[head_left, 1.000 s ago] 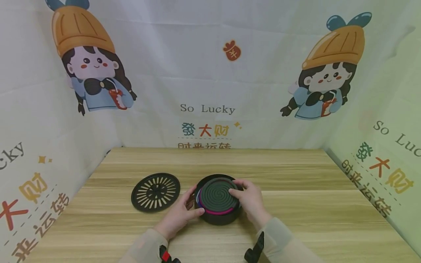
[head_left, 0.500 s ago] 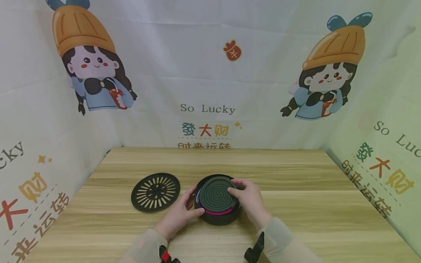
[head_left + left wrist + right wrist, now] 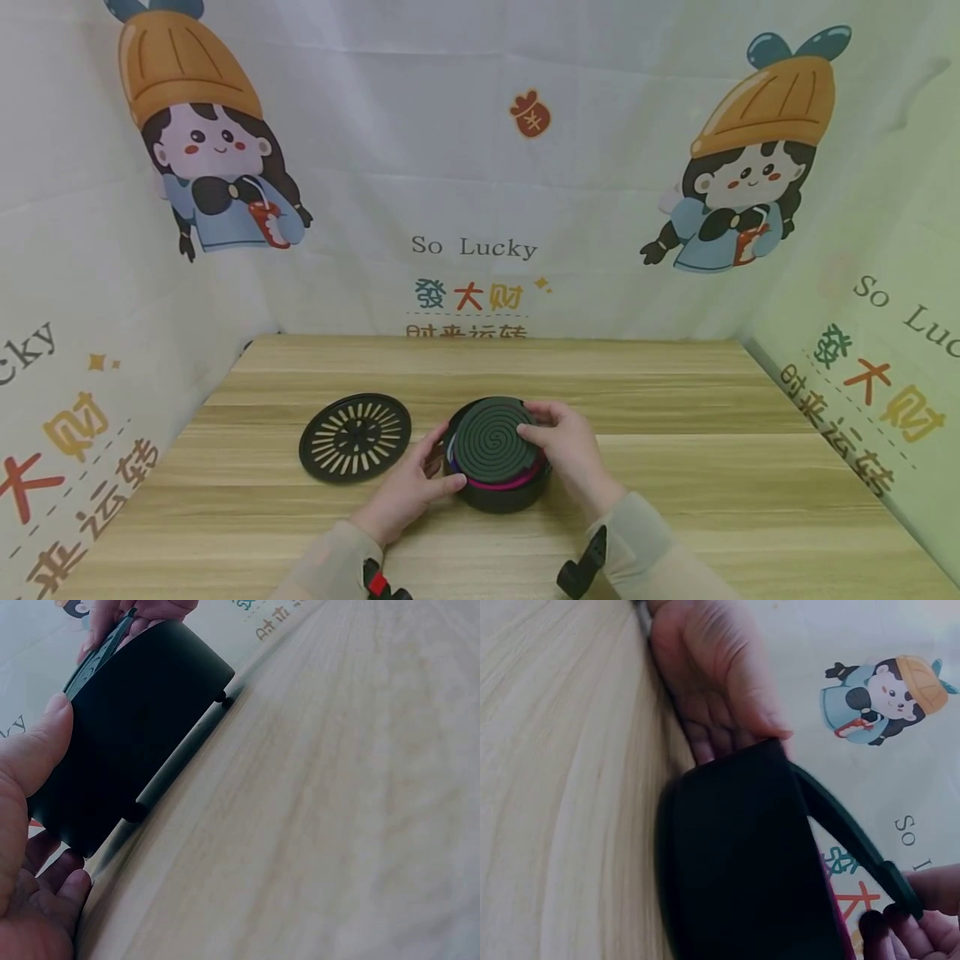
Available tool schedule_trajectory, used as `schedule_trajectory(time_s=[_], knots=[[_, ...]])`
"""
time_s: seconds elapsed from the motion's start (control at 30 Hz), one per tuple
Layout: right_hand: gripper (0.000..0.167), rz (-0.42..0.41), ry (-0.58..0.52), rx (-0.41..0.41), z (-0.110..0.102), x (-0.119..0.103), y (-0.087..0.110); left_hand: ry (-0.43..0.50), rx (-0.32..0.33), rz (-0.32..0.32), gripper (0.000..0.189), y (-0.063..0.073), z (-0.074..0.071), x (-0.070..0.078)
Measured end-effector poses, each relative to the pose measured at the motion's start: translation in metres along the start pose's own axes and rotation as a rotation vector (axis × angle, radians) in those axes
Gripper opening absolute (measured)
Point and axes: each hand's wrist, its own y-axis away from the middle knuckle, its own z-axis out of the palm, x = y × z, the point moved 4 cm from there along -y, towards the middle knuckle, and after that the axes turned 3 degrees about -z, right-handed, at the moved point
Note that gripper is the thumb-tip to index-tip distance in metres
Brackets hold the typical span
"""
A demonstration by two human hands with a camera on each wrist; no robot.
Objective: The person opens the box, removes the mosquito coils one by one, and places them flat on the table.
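Observation:
A dark green spiral mosquito coil (image 3: 495,442) sits tilted over a black round coil holder (image 3: 504,500), its far right edge raised. My right hand (image 3: 572,450) pinches that edge, thumb on top and fingers beneath; the right wrist view shows the coil (image 3: 847,832) edge-on, lifted from the rim on that side. On the left, my left hand (image 3: 412,492) grips the holder, thumb at the near rim and fingers round its side. In the left wrist view the holder (image 3: 142,727) stands on small feet. A magenta edge (image 3: 510,482) shows inside, under the coil.
A black slotted round lid (image 3: 356,433) lies flat on the wooden table (image 3: 637,375), left of the holder. Printed cloth (image 3: 600,208) hangs behind and along both sides of the table.
My right hand has shifted slightly up and away from me, raising the coil a little at its far right edge. The left hand and holder stay where they were.

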Motion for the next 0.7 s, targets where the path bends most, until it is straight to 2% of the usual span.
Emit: schedule_trajectory(time_s=[0.2, 0.33, 0.7], knots=[[0.038, 0.077, -0.085, -0.022, 0.0002, 0.0005, -0.0006, -0.004, 0.000, 0.003, 0.087, 0.0004, -0.0004, 0.0004], [0.041, 0.097, -0.145, -0.031, 0.0010, 0.0023, -0.0022, -0.001, -0.001, -0.001, 0.088, -0.0002, -0.0006, -0.0006], [0.044, 0.119, -0.169, -0.085, 0.0035, 0.0046, -0.0041, -0.008, -0.003, -0.011, 0.089, 0.0006, -0.0004, 0.0013]])
